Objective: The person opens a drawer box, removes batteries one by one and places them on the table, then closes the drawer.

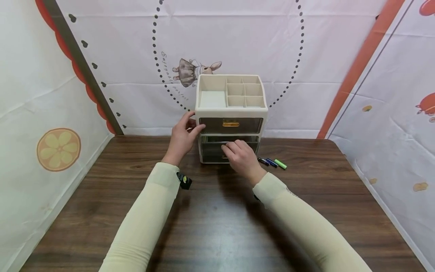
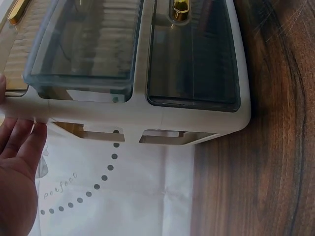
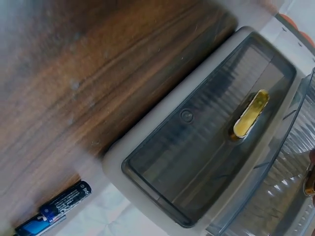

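A cream desktop drawer organizer [image 1: 232,110] with smoky clear drawers and gold handles stands at the table's back. Its middle drawer [image 2: 88,54] juts out a little past the frame. The bottom drawer [image 3: 197,132] is closed. My left hand [image 1: 182,138] grips the organizer's left front edge, its thumb on the front and fingers against the side. At the middle drawer's front, my right hand [image 1: 242,158] pinches the handle [image 3: 310,184], with only fingertips showing in the right wrist view. Beside the organizer's right foot lie a black battery [image 1: 263,161], a blue battery [image 1: 272,163] and a green battery [image 1: 280,164].
Dark wood-grain table [image 1: 217,219] extends in front of the organizer. A printed white cloth [image 1: 231,45] hangs right behind it, with more cloth along both sides. The organizer's top tray [image 1: 212,99] has several open compartments.
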The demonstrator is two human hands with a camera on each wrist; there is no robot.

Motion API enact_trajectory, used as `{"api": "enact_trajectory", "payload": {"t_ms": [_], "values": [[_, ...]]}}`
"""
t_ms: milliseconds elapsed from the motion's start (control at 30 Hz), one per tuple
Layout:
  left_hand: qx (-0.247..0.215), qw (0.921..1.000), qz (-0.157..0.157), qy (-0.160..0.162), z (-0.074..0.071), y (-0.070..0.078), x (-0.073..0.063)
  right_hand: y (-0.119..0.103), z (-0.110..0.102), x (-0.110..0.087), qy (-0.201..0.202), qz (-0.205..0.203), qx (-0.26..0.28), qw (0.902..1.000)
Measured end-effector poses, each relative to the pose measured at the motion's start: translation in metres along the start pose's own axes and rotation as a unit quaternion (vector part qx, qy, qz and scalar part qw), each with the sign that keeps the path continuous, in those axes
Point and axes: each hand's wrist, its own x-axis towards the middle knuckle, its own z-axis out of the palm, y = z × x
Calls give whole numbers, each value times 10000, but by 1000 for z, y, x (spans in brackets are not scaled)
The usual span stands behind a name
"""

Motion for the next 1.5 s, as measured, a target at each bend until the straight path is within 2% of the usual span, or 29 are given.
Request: {"api": "enact_trajectory", "payload": {"t_ms": [500,933,1200,1500], "values": [[-1,10000,-75,-26,0,-7,-2,-23,-25,-10,182,-281,258,9991],[-35,9999,-97,-7,0,-7,-2,-44,-55,-16,-99,-287,370,9989],[-72,9999,-100,-9,2,-8,-2,-50,-60,-24,-186,-253,488,9983],[-121,9999,55,25,2,-5,-1,-50,-65,-23,-288,-204,491,9982]]}}
